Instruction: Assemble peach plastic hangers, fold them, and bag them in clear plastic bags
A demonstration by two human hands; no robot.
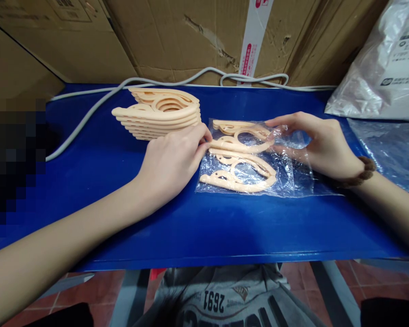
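Note:
A clear plastic bag (300,181) lies flat on the blue table, with beige folding plastic hangers (238,186) side by side inside it. My left hand (177,159) pinches the bag's left edge, close to the tip of a hanger, thumb and forefinger pressed together. At the bag's right part, my right hand (327,145) curls thumb and fingers around the wide end of the upper hanger, touching the film. Its fingertips are partly blurred behind the shiny plastic. Just beyond my left hand stands a stack of matching beige hangers (157,113).
A white cable (122,86) runs along the back of the blue table (225,231). Cardboard boxes (177,41) stand behind. At the right are a filled whitish plastic package (381,68) and more clear plastic film (391,150). The table's front edge is near my body.

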